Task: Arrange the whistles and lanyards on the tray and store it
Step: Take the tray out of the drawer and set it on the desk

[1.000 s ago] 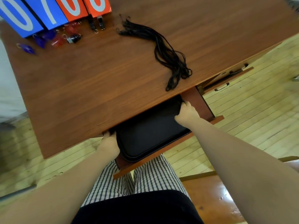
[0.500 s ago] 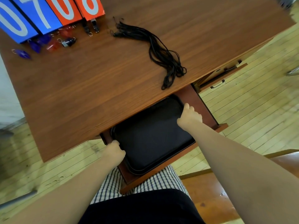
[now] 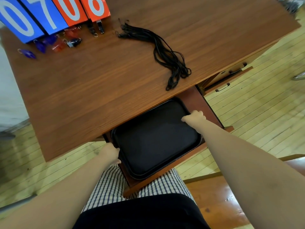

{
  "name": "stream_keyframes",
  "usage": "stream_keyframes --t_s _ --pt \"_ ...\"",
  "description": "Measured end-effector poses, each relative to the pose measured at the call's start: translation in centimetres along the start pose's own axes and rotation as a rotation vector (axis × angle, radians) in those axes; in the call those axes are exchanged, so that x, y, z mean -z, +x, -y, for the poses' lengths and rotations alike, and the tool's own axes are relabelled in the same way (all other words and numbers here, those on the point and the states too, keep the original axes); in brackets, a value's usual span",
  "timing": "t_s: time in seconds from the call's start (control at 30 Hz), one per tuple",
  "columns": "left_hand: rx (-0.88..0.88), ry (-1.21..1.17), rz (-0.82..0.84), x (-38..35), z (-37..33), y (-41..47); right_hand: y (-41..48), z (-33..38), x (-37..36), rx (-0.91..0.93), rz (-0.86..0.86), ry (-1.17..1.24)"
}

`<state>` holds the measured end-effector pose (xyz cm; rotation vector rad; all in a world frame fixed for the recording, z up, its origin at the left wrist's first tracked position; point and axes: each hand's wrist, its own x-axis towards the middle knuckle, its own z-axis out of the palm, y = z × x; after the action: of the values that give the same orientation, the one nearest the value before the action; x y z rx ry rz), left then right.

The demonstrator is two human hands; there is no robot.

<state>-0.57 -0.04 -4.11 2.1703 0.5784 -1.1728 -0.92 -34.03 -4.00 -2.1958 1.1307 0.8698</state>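
A black empty tray (image 3: 155, 139) lies in the pulled-out wooden drawer (image 3: 212, 116) under the desk's front edge. My left hand (image 3: 110, 153) grips the tray's left rim and my right hand (image 3: 194, 117) grips its right rim. On the desk top (image 3: 99, 76) a bundle of black lanyards (image 3: 165, 50) lies near the front right. Several blue, red and dark whistles (image 3: 56, 42) with key rings sit at the back left, partly under the score cards.
Blue and orange flip score cards (image 3: 49, 12) stand at the desk's back left. A second drawer (image 3: 231, 76) is ajar on the right side. A wooden bench (image 3: 219, 202) is under me at lower right, over a plank floor.
The drawer has slid further out toward me, exposing nearly the whole tray. Both hands stayed at the tray's sides and now grip its rims.
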Motion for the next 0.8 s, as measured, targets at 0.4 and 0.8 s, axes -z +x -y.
stream_keyframes --t_s 0.4,0.8 --pt "0.143 -0.094 0.381 3.3 -0.2 -2.1 0.1 -0.7 1.5 -0.061 0.088 0.186" --pt "0.04 -0.039 0.613 4.8 -3.0 -3.9 -1.7 -1.4 4.3 -0.093 0.0 0.166"
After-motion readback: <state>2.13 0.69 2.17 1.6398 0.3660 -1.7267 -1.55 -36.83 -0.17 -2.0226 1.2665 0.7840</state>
